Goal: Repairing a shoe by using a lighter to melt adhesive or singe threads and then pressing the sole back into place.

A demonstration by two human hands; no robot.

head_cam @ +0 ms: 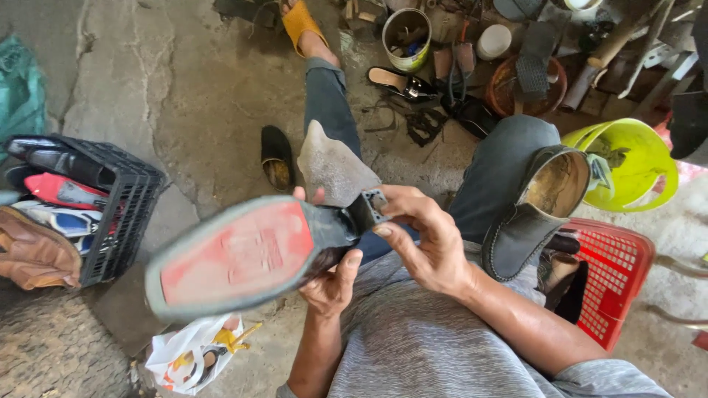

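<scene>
Overhead, a left hand (332,284) clasps a red-soled shoe (243,254) sole-up while the right hand (428,236) pinches its heel block (369,208). Its mate (535,210) waits on a knee, heel area bare.

head-worn view, steeply downward, close over lap and floor

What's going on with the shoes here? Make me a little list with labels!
Left hand: holds the shoe from below, red sole up
Right hand: fingers at the heel
On the lap: grey shoe
Left side: black crate with shoes
Right side: red basket, green bucket
</scene>
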